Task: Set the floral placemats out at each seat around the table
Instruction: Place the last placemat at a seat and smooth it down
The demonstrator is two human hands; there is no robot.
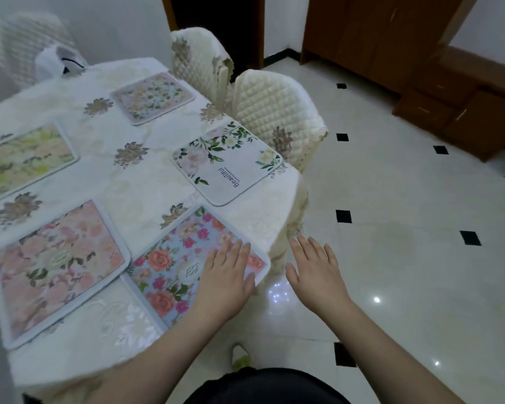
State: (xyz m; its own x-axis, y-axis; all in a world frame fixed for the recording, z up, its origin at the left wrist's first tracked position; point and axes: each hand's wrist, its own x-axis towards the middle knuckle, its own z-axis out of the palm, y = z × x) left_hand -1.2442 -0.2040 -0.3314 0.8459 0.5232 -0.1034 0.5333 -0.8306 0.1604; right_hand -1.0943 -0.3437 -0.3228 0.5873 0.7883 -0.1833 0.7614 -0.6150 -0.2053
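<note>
Now the left hand [226, 272] lies flat, fingers straight, on the blue mat [187, 263]; the right hand [315, 266] hovers open, empty. Best slide the mat square to the counter [146, 182] edge, clear of the pink mat [59, 266].

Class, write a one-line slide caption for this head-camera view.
Left hand flat on the blue rose placemat, right hand open beside the table, four other placemats laid.

Counts: 5 mats, 2 chairs, 2 hands.
Five rectangular floral fabric placemats: pale pink [153, 98], yellow-green [24, 160], white with green leaves [228, 163], peach-pink [60, 268], blue with roses [175, 263]. Two cream quilted-cover chairs [200, 58] [274, 112]. Left hand [226, 275], right hand [318, 268].
</note>
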